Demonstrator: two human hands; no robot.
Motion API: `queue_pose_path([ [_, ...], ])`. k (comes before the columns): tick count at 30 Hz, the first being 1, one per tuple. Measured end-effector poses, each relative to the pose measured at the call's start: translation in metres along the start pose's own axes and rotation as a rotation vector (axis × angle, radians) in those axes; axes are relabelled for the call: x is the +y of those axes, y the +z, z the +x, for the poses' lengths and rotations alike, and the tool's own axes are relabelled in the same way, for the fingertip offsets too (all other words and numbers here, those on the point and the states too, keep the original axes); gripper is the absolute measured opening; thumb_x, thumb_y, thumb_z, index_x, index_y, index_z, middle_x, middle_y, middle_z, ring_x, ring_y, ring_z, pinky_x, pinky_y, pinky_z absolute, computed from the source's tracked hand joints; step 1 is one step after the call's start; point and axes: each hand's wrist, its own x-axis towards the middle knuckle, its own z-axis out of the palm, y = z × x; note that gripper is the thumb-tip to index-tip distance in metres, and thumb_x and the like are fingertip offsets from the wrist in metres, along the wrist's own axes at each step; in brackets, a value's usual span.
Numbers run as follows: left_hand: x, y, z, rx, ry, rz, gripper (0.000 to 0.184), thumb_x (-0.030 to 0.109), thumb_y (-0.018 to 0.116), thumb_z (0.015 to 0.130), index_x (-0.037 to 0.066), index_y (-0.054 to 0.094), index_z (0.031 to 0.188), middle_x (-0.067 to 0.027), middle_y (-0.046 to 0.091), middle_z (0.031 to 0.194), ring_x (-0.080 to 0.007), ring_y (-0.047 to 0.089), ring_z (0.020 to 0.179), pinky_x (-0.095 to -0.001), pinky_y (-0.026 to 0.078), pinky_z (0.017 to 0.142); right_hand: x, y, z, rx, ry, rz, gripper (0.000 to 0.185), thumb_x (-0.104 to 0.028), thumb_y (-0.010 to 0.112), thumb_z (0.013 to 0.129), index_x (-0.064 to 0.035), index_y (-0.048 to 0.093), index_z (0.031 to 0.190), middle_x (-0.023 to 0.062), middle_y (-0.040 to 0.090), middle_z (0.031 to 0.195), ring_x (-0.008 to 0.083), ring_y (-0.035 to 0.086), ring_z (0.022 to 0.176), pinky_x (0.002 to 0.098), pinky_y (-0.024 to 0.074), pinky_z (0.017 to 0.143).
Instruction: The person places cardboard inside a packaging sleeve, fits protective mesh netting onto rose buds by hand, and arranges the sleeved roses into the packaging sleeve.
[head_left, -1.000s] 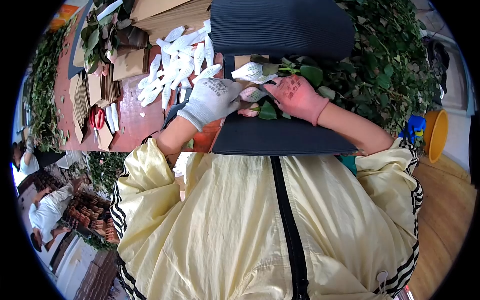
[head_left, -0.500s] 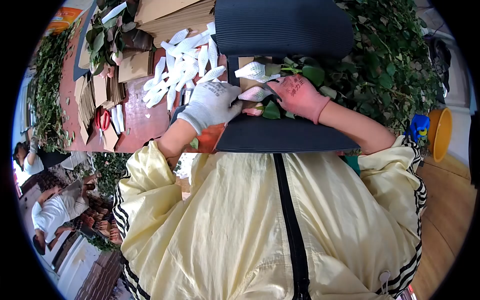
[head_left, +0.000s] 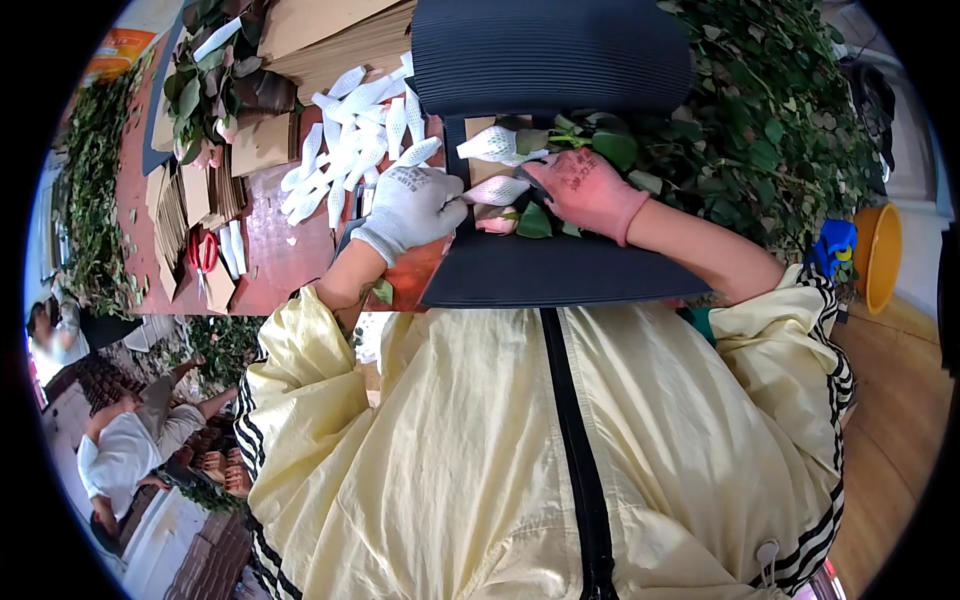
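Currently, two gloved hands at a black mat [head_left: 560,275]. Left hand [head_left: 412,208]: pale glove, fingers curled, tips by the narrow end of a netted rosebud [head_left: 499,190] at its three o'clock; whether they pinch, cannot tell. Right hand [head_left: 585,190]: reddish glove, fingers bent beside the bud's wide end; grip hidden, cannot tell. Second netted bud [head_left: 488,144]: at the first's twelve. Pink rose [head_left: 494,222]: at its six. White net sleeves [head_left: 365,158]: piled on the red tabletop [head_left: 285,262], at the left hand's eleven. Red-handled scissors [head_left: 203,264]: at its nine.
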Motion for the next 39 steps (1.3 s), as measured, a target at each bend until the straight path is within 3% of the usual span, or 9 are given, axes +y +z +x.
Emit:
queue_pose_path([
  [8,-0.008,-0.006,-0.010,-0.037,-0.047,0.012,0.017,0.024,0.058,0.075,0.008,0.061,0.071,-0.0114,0.061,0.070,-0.0318,0.060,0.066,-0.0420,0.045,0.059,-0.001,-0.001,0.002,-0.070,0.033,0.041,0.047,-0.020,0.059,0.082,-0.0057,0.048,0.125,0.0126,0.060,0.099,0.0288,0.058,0.094,0.0399,0.0452,0.083],
  [14,0.006,-0.005,-0.007,0.220,0.010,0.052,0.015,0.025,0.057,0.078,0.011,0.063,0.079,-0.0088,0.062,0.075,-0.0302,0.062,0.072,-0.0417,0.046,0.062,0.000,0.004,-0.002,0.048,-0.016,-0.028,0.045,-0.018,0.060,0.081,-0.0059,0.050,0.123,0.0137,0.061,0.096,0.0294,0.058,0.092,0.0405,0.0456,0.082],
  [16,0.001,-0.001,-0.008,-0.023,0.075,0.070,0.015,0.024,0.058,0.078,0.010,0.062,0.077,-0.0077,0.062,0.073,-0.0287,0.062,0.071,-0.0422,0.046,0.061,0.004,0.010,-0.002,0.094,-0.032,0.040,0.048,-0.018,0.061,0.080,-0.0060,0.049,0.125,0.0140,0.061,0.098,0.0290,0.059,0.092,0.0402,0.0456,0.082],
  [20,-0.014,-0.017,-0.012,0.050,0.206,0.074,0.014,0.021,0.058,0.077,0.008,0.061,0.074,-0.0091,0.060,0.070,-0.0280,0.060,0.066,-0.0396,0.045,0.056,0.002,0.001,-0.001,0.044,-0.005,0.057,0.047,-0.017,0.061,0.080,-0.0058,0.049,0.123,0.0140,0.060,0.098,0.0292,0.059,0.092,0.0399,0.0459,0.082],
  [23,-0.056,-0.040,-0.041,-0.050,-0.167,0.165,0.014,0.022,0.058,0.078,0.009,0.061,0.077,-0.0095,0.061,0.073,-0.0309,0.061,0.070,-0.0419,0.048,0.064,-0.002,-0.005,0.001,0.007,0.018,0.074,0.038,-0.018,0.060,0.079,-0.0055,0.053,0.115,0.0132,0.061,0.088,0.0294,0.061,0.087,0.0400,0.0476,0.076],
  [26,-0.059,-0.059,-0.059,0.128,-0.248,0.361,0.025,0.020,0.058,0.080,0.010,0.066,0.101,-0.0104,0.066,0.092,-0.0297,0.064,0.078,-0.0387,0.051,0.072,-0.007,-0.022,0.007,-0.198,-0.009,-0.016,0.038,-0.018,0.058,0.080,-0.0057,0.052,0.116,0.0124,0.059,0.088,0.0278,0.061,0.084,0.0398,0.0480,0.072],
  [28,-0.007,-0.082,-0.035,0.093,-0.186,0.070,0.022,0.014,0.060,0.078,0.009,0.067,0.099,-0.0112,0.067,0.091,-0.0289,0.064,0.076,-0.0367,0.051,0.070,-0.011,-0.026,0.008,-0.219,-0.025,-0.044,0.038,-0.018,0.057,0.080,-0.0057,0.052,0.116,0.0122,0.058,0.088,0.0270,0.061,0.083,0.0396,0.0480,0.071],
  [30,0.014,-0.068,-0.014,0.116,0.131,-0.228,0.021,0.008,0.063,0.075,0.007,0.067,0.095,-0.0088,0.068,0.087,-0.0267,0.065,0.074,-0.0347,0.051,0.066,-0.013,-0.027,0.008,-0.245,-0.053,-0.084,0.038,-0.017,0.057,0.080,-0.0057,0.052,0.116,0.0120,0.057,0.089,0.0263,0.061,0.082,0.0394,0.0480,0.070],
  [39,0.041,-0.033,0.013,-0.181,0.149,-0.054,0.032,0.027,0.053,0.087,0.012,0.063,0.112,-0.0069,0.065,0.109,-0.0246,0.063,0.096,-0.0353,0.050,0.079,0.014,-0.027,-0.009,0.188,0.005,0.212,0.036,-0.028,0.059,0.081,-0.0079,0.056,0.110,0.0163,0.060,0.103,0.0302,0.061,0.089,0.0426,0.0490,0.076],
])
